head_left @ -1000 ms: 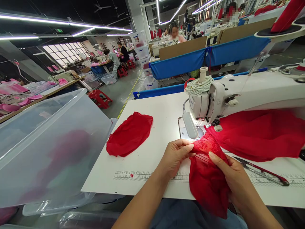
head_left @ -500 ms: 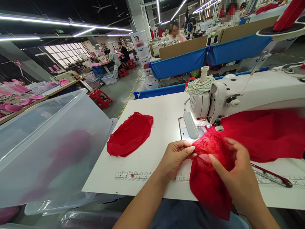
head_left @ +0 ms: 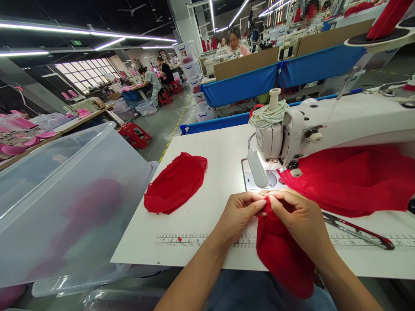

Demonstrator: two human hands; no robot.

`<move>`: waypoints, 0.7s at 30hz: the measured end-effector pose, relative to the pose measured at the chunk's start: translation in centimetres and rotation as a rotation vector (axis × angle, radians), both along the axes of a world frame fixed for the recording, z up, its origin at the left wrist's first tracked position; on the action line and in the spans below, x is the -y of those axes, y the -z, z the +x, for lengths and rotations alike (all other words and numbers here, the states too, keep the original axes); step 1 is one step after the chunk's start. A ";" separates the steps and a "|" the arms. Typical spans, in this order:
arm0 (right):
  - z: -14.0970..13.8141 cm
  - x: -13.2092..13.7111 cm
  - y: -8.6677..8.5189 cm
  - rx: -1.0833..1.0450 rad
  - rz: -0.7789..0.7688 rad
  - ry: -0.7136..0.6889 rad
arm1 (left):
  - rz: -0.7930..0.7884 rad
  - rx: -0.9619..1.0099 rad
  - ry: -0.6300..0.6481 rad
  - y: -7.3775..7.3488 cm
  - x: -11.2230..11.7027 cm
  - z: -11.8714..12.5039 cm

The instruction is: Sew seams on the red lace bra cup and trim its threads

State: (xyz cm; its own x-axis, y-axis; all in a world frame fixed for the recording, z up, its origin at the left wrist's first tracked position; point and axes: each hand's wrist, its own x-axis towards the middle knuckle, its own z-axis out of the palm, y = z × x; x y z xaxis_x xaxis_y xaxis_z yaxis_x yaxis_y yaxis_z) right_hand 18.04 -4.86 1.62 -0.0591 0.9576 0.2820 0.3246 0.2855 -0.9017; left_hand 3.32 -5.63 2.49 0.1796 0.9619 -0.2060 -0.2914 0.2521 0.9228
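A piece of red fabric (head_left: 282, 255) hangs from my fingers over the table's front edge. My left hand (head_left: 241, 214) pinches its top edge between thumb and fingers. Close beside it, my right hand (head_left: 296, 220) pinches the same edge, and the fingertips of both hands nearly meet. Both are just in front of the sewing machine (head_left: 272, 147) and its metal needle plate (head_left: 251, 179). Another red fabric piece (head_left: 177, 183) lies flat to the left. A larger red cloth (head_left: 353, 181) lies under the machine's arm. My palms hide part of the held fabric.
Thread snips or a similar slim red-and-metal tool (head_left: 359, 231) lies right of my right hand. A printed ruler (head_left: 201, 240) runs along the front of the white table (head_left: 201, 255). A large translucent bin (head_left: 74, 203) stands at the left. Other people sit at machines farther back.
My right hand has moved left and closed in beside my left hand on the fabric's top edge. The lace part that was spread between the hands is now gathered and mostly covered.
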 end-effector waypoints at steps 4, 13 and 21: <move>0.2 -0.2 -0.3 -0.020 -0.041 -0.026 | 0.005 -0.001 0.008 0.1 0.0 0.0; 0.0 -0.4 -0.2 -0.005 -0.077 -0.009 | -0.028 0.011 0.005 0.2 -0.1 0.1; 2.1 0.3 -0.2 0.096 -0.068 0.161 | -0.089 0.079 -0.092 0.7 -0.6 -0.6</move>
State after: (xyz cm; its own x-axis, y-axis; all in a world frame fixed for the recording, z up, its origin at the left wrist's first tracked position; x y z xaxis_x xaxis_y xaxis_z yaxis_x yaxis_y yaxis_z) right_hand 20.18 -5.14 1.87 0.0730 0.9735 0.2165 0.4466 0.1622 -0.8799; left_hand 2.69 -5.08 1.75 0.1105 0.9535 -0.2802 -0.3876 0.3010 0.8713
